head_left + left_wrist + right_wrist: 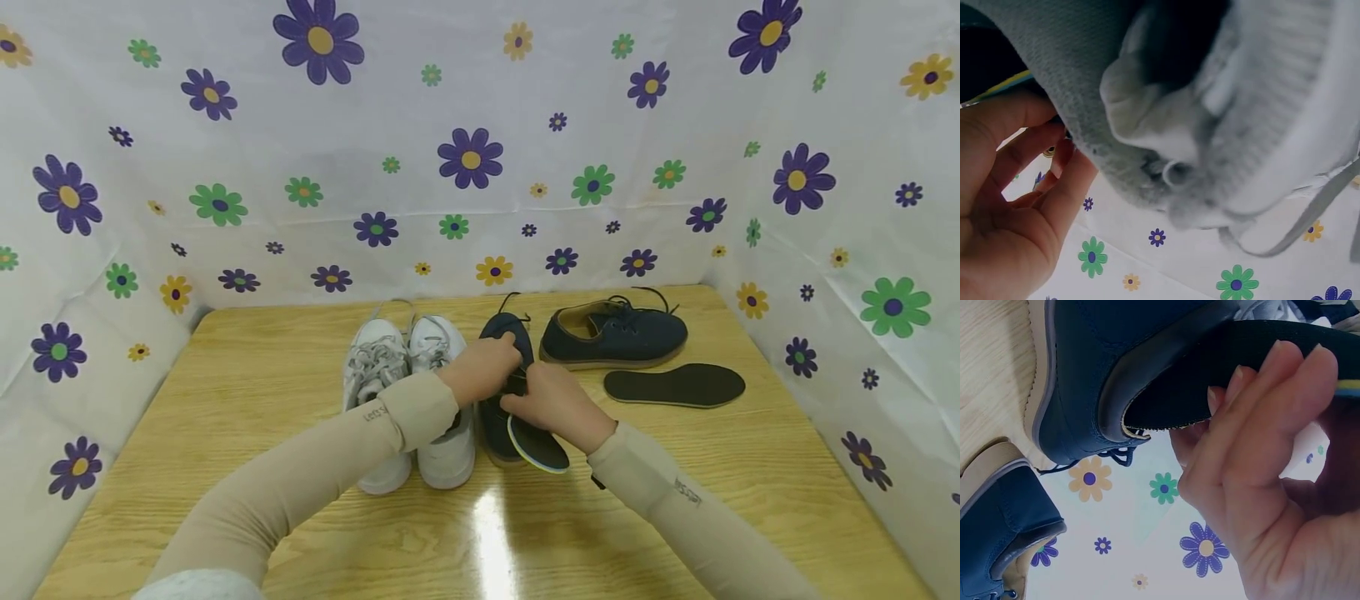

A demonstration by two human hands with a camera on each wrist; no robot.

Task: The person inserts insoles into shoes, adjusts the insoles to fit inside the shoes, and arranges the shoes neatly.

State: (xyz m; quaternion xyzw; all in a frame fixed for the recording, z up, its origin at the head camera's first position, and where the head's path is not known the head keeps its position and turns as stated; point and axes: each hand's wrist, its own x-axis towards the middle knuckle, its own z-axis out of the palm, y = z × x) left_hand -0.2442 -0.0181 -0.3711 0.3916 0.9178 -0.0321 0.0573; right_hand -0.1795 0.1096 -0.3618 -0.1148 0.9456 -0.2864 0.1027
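Observation:
Between my hands stands a navy lace-up shoe point(504, 323), toe toward the back wall. My right hand point(558, 402) grips a black insole point(542, 450) with a thin blue-and-yellow edge. The insole's rear sticks out tilted over the shoe's heel; its front reaches into the shoe opening, as the right wrist view shows. Across the front of the same shoe, my left hand point(483, 368) pinches its upper near the laces. In the left wrist view, a white sneaker point(1272, 94) partly hides those fingertips, and the insole's coloured edge point(1007, 82) shows beside the thumb.
A pair of white sneakers point(446, 467) stands close on the left, under my left forearm. To the right lie a second navy shoe point(637, 337), turned sideways, and a flat black insole point(675, 386). Flowered cloth walls point(405, 192) border the wooden table point(247, 392).

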